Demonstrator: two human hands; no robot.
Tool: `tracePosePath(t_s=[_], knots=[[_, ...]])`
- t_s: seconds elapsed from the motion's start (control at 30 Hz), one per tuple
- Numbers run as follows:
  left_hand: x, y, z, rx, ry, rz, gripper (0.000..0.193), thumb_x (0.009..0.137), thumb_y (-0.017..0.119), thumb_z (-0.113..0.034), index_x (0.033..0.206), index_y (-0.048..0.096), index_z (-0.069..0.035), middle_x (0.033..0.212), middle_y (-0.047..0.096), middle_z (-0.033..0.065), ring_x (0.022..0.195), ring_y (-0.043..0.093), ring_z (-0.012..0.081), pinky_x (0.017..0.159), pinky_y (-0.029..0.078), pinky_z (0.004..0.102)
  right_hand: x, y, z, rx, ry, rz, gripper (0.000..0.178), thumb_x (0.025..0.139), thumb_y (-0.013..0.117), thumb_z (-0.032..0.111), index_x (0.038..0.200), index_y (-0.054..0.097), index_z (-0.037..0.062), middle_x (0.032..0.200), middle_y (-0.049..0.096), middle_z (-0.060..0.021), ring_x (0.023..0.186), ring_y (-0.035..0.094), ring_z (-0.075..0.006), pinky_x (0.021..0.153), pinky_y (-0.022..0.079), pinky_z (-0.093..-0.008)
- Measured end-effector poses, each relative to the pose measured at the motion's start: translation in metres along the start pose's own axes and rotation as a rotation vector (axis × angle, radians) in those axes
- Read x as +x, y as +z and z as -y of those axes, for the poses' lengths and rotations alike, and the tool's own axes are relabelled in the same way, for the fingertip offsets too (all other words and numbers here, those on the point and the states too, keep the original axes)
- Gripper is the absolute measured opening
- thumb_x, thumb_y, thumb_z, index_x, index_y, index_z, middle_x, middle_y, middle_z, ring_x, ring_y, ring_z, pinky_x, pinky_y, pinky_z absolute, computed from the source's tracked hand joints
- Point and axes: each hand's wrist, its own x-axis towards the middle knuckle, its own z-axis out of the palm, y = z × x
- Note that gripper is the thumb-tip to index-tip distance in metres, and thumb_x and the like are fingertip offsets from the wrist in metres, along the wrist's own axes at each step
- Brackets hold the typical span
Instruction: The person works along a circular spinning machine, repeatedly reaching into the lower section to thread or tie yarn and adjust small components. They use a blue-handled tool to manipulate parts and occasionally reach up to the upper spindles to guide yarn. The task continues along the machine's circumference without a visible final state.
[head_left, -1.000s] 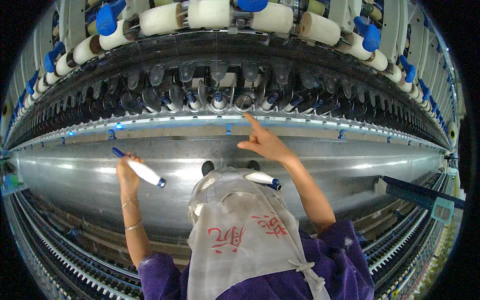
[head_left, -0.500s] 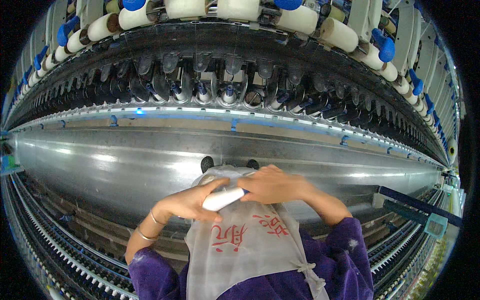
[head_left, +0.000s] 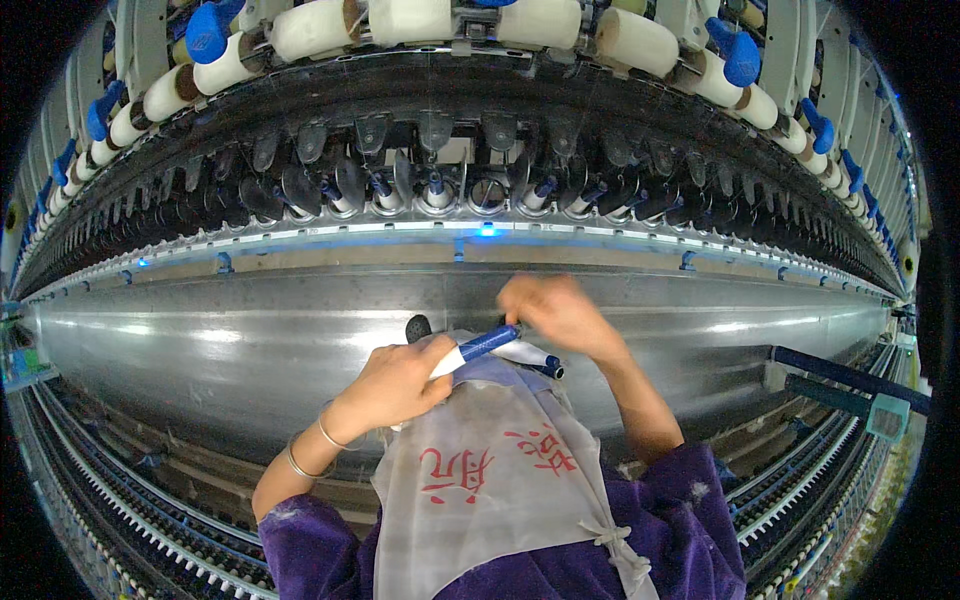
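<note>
White and blue show on two yarn bobbins near the person: the held bobbin [head_left: 487, 343] over the far end of the apron [head_left: 490, 540], and a second bobbin [head_left: 531, 353] just to its right. I count two bangles [head_left: 328, 433] on one wrist. The left hand [head_left: 400, 385] wraps the white end, its grip closed round it, the blue end pointing far and right. The right hand [head_left: 553, 310] is blurred, bent above that blue tip; I cannot tell whether its grip is wide, narrow or touching. Grey floor [head_left: 200, 345] stretches left and right, bounded on the far side by the spinning frame's rail [head_left: 390, 238].
</note>
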Motion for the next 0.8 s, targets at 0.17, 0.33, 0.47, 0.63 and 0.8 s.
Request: tracePosePath(t_s=[0.17,0.33,0.47,0.63,0.8], knots=[[-0.001,0.002,0.013,0.158,0.137,-0.214,0.035,0.086,0.056,-0.042,0.100,0.053,-0.010,0.075,0.061,0.0115,0.062,0.062,0.0317,0.053,0.049,0.0387,-0.008,-0.005,-0.031,0.302,-0.129,0.203,0.019,0.087,0.060,0.023,0.085,0.060,0.0037,0.079,0.057,-0.0063,0.074,0.054,-0.0197,0.069,0.044,-0.0326],[-0.033,-0.015,0.094,0.589,0.102,-0.403,0.032,0.081,0.063,-0.036,0.099,0.057,-0.011,0.080,0.059,0.0080,0.063,0.060,0.0231,0.056,0.049,0.0325,-0.021,-0.054,-0.062,1.260,-0.309,-0.417,0.007,0.085,0.060,0.013,0.089,0.057,0.0078,0.085,0.053,-0.0035,0.074,0.050,-0.0146,0.066,0.044,-0.0272],[-0.069,-0.017,0.165,0.359,-0.274,-0.708,0.023,0.087,0.059,-0.026,0.098,0.055,-0.006,0.084,0.060,0.0099,0.072,0.061,0.0219,0.064,0.050,0.0327,-0.021,-0.071,-0.070,1.251,-0.004,-0.662,0.011,0.087,0.057,0.012,0.097,0.054,0.0091,0.076,0.055,-0.0019,0.065,0.054,-0.0165,0.055,0.045,-0.0291],[-0.090,-0.024,0.200,-1.091,-0.335,-0.994,0.014,0.090,0.048,-0.013,0.098,0.053,-0.003,0.085,0.059,0.0105,0.075,0.061,0.0191,0.067,0.052,0.0348,0.017,-0.006,-0.087,-0.290,0.031,-0.290,0.050,0.087,0.062,0.020,0.129,0.038,0.0054,0.061,0.055,0.0013,0.054,0.050,-0.0106,0.052,0.043,-0.0258],[-0.114,-0.059,0.202,-1.523,-0.271,-1.259,0.018,0.091,0.052,-0.026,0.095,0.047,-0.010,0.069,0.048,0.0018,0.063,0.051,0.0141,0.060,0.047,0.0313,0.086,0.022,-0.088,0.001,0.122,-0.269,0.097,0.072,0.077,0.028,0.144,0.016,0.0033,0.066,0.059,-0.0014,0.058,0.051,-0.0128,0.057,0.044,-0.0281]])
